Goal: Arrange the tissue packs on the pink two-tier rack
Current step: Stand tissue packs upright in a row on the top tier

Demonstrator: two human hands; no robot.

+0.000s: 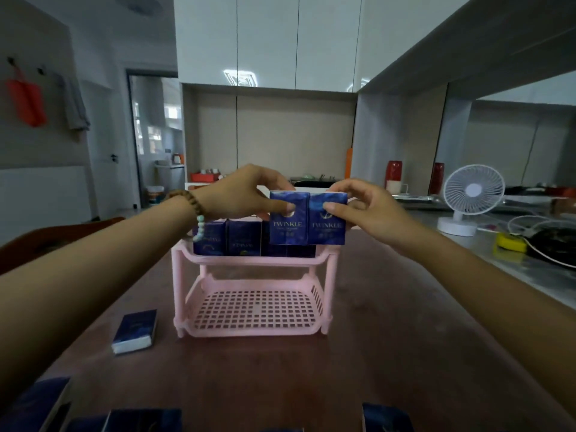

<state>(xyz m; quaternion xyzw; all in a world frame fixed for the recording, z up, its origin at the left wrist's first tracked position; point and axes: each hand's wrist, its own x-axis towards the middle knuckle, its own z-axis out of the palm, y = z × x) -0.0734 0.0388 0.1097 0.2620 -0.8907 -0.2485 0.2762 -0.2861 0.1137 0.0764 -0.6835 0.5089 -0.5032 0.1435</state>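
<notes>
Both hands (243, 194) (371, 208), each with an upright tissue pack (289, 227), above pink rack (258, 260)

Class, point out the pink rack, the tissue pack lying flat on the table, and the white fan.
pink rack (249, 310): head view, bare lower grid floor.
flat tissue pack (137, 327): head view, blue top face.
white fan (473, 190): head view, grille hub.

Brown table (389, 353), pink rack (254, 260) at centre, loose tissue pack (135, 330) beside, near-edge packs (143, 420)
</notes>
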